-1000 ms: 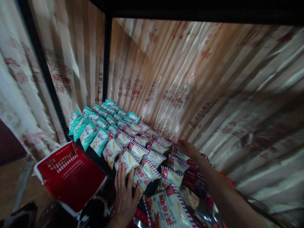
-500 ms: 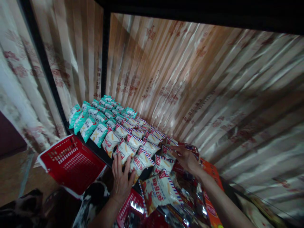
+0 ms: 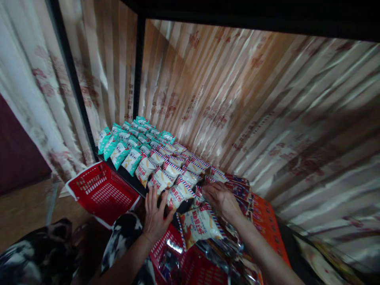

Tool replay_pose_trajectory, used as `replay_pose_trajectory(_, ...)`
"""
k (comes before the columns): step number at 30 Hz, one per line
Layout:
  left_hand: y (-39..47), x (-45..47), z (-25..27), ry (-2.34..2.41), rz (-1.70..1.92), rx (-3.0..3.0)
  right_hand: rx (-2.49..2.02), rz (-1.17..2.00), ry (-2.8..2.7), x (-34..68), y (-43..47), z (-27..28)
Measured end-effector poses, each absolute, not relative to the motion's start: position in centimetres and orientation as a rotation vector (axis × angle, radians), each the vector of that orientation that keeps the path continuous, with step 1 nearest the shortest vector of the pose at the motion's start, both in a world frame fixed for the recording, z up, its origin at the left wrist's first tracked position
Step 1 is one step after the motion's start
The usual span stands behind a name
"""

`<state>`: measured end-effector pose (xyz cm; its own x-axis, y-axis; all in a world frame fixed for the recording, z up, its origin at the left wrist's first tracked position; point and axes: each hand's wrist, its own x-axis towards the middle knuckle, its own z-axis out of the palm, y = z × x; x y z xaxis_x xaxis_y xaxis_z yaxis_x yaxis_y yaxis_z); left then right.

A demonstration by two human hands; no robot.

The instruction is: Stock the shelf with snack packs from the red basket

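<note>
My left hand (image 3: 157,215) is spread, its fingertips against the front row of white snack bags (image 3: 162,179) with red lettering and striped edges. My right hand (image 3: 221,200) bends over the right end of these rows, its fingers closed at the top of a white snack bag (image 3: 198,196); the fingertips are partly hidden. A larger-looking loose white snack bag (image 3: 198,225) lies tilted just below it, nearer to me. Left of the white bags, teal snack bags (image 3: 132,160) stand in several rows.
A red basket (image 3: 109,194) is at the shelf's left front. Another red basket (image 3: 164,241) with dark shiny packs is below my hands. Orange packaging (image 3: 267,221) lies to the right. Black posts (image 3: 139,67) frame the shelf, with a pleated curtain (image 3: 208,91) behind.
The view has shifted, so the shelf sits slightly further right. My right hand has drawn toward me and its fingers have curled at a bag. My left hand stays at the front row.
</note>
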<state>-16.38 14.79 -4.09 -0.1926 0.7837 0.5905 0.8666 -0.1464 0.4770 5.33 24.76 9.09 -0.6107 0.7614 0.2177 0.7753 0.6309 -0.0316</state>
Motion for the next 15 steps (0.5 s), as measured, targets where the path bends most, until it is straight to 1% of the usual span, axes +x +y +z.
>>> replay_pose_trajectory(6,15.1,-16.5,-4.8,-2.108,-1.439,-1.853,-1.165,-0.198,-2.723,2.5,24.3,8.1)
replay_pose_trajectory(10,15.4,-16.7,-5.4,-2.127,-1.558,-1.836,-1.259,-0.249,-2.761,0.6,24.8,7.7)
replay_pose_trajectory(15,15.4,-17.1,-5.8,-2.131,-1.608,-1.886,-1.397,-0.318,-2.796,-1.2,25.5,7.9)
